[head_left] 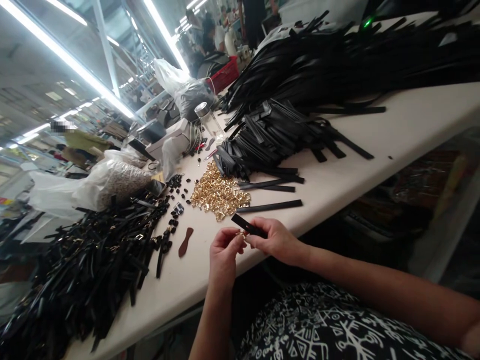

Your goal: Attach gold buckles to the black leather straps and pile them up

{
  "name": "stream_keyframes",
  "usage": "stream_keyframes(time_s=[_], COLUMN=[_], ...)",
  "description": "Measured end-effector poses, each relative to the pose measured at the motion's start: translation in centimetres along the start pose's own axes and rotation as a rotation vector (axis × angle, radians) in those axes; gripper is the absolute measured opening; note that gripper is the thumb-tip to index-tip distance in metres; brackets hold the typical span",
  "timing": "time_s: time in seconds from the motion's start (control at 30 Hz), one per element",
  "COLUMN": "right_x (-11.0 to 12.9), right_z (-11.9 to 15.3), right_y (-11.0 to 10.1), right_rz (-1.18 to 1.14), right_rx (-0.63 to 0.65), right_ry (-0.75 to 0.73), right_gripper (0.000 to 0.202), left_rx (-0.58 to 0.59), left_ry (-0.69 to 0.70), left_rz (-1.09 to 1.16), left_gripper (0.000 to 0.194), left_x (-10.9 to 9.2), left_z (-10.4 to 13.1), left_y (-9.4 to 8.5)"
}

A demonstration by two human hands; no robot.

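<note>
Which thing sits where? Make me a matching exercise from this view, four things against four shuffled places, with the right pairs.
Things
1. Pile of small gold pieces
2. Brown hourglass-shaped piece
3. Red basket
4. Black strip nearest the person

Places
A. Beyond the clear bottle
B. In the fingers of the right hand
C. Lying singly on the tabletop, left of the left hand
D. Heaped on the tabletop, ahead of both hands

Right pairs: 1-D, 2-C, 3-A, 4-B
</note>
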State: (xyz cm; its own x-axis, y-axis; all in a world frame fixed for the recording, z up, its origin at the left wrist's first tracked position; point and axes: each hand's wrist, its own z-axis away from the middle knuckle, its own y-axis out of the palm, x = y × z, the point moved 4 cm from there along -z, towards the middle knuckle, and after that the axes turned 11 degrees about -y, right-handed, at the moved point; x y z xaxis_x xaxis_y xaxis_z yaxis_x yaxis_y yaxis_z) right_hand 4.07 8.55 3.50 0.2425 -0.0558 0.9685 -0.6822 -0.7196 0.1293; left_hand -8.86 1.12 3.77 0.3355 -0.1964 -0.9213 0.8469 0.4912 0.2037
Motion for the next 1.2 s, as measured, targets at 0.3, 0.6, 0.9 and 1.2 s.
stream_keyframes(time_s=[0.3,0.6,0.9,1.2], right_x=[1.0,3.3,4.0,3.7], right_z=[-0.1,0.0,1.4,2.2], right_y=[-1.3,-1.9,-1.6,-1.8], right_rz=[-0.149,0.172,0.577,0.606], right_rx=[0.068,0.115,0.045,0.049], right_ry=[-0.105,-0.478,-0.56,-0.443], right_gripper=[0.028,0.021,0.027,0.013], left_rx=[0.125,0.165,0.139,0.013], left_ry=[-0.02,-0.016,0.018,0.139], left_rz=[0.063,0.023,0.006,0.027], left_gripper=[0.022,0.035,0.042,0.041], left_x=[-0.1,-0.9,-0.8,-0.5], left_z=[0.6,0.6,0.7,1.1], left_y=[1.6,2.8,3.8,3.8])
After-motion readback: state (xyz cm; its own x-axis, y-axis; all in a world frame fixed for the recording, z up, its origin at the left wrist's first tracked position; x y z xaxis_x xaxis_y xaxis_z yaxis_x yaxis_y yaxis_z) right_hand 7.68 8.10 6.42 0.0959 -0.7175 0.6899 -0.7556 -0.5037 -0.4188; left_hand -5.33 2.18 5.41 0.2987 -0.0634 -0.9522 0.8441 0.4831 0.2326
